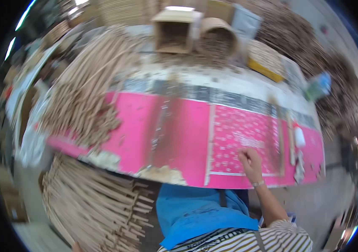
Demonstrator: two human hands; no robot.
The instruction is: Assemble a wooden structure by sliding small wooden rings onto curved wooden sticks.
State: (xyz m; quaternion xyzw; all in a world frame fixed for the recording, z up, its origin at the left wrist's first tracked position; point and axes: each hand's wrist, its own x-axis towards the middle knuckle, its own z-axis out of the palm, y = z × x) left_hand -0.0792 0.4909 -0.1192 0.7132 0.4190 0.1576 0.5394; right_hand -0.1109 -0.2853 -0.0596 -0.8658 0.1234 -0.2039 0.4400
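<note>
Sticks (97,206), brown and slender, lay in a dense bundle below the left end of the pink-topped table (191,147) in the head view, left of your blue apron (204,214). Your left hand (76,247) showed only as a fingertip at the lower edge, beside that bundle; whether its fingers were wide, narrow or holding a stick could not be told. Your right hand (251,163), with a band (258,183) at the wrist, was over the near right part of the table, its fingers curled narrow in a loose fist; contact with the surface could not be judged. A second pile of sticks (78,101) covered the table's left end. Along the far side, a square box (177,16) and a round tub (219,23) faced you with their openings, brown bits inside the tub. Farther right lay a yellow box (266,74) of pale pieces, then a green-and-blue bottle (318,86). Blur softened finer details.
</note>
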